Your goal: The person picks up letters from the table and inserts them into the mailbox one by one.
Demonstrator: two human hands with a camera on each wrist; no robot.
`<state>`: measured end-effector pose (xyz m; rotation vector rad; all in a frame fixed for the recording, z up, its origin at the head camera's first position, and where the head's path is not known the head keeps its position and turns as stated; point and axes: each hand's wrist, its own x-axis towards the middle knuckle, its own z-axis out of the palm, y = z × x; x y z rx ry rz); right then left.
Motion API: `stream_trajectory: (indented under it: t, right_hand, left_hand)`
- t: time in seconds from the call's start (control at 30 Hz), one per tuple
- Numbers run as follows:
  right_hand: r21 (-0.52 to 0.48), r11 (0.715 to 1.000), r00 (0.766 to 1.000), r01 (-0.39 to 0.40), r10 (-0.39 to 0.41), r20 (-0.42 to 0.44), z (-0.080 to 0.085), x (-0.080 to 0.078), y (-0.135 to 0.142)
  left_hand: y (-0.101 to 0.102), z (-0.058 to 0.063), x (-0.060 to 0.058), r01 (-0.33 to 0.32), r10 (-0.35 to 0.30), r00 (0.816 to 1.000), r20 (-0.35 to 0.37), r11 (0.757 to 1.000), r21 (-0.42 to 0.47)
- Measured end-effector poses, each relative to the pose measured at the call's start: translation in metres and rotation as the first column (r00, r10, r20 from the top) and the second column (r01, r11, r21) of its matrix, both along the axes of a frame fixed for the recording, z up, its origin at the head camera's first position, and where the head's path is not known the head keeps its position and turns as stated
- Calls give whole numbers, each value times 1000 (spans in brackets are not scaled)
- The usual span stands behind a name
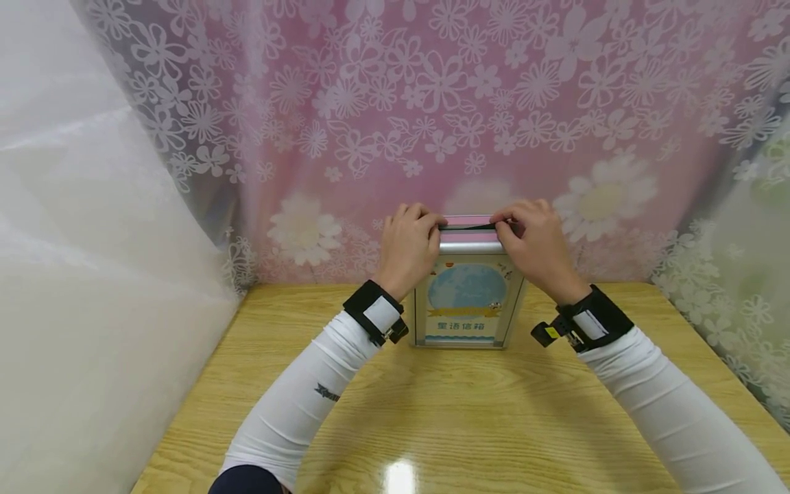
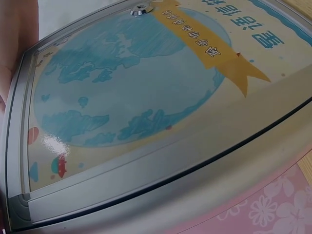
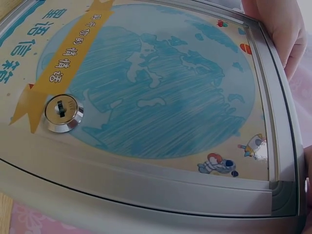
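Observation:
A metal-framed letter box point(image 1: 467, 295) stands upright on the table, its printed front facing me. Along its top runs a thin dark strip point(image 1: 472, 227), seen nearly edge-on; whether it is a slot flap or a sheet is unclear. My left hand point(image 1: 410, 243) holds the strip's left end with the fingertips. At its right end my right hand point(image 1: 537, 240) pinches it between thumb and index finger. A round key lock point(image 3: 63, 112) sits on the front, below the blue globe picture point(image 2: 131, 83). Both sets of fingertips are hidden in the wrist views.
The box rests toward the back of a wood-grain table point(image 1: 395, 412). Behind it hangs a pink flowered curtain point(image 1: 432, 103), close to my fingers. A pale sheet point(image 1: 111, 240) borders the left, and a flowered sheet point(image 1: 734, 274) the right.

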<state>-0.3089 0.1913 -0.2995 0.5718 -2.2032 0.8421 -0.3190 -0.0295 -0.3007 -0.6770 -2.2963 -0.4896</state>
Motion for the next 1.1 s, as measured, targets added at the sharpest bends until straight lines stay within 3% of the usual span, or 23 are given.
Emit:
stream_trajectory:
  t: [0.43, 0.77, 0.97, 1.1]
  right_hand:
    - [-5, 1000, 1000, 9, -9, -2, -4, 0, 0]
    - [-51, 999, 1000, -17, 16, -18, -3, 1, 1]
    - [-69, 997, 1000, -20, 21, 9, -5, 8, 15]
    - [-50, 999, 999, -4, 7, 54, -7, 16, 27]
  left_hand:
    - [-1, -2, -1, 11, -11, 1000, -4, 1000, 22]
    - [-11, -3, -2, 59, -54, 998, -40, 990, 130]
    - [-27, -6, 5, 29, -30, 1000, 5, 987, 158]
    - [-39, -12, 10, -11, -2, 997, 83, 988, 153]
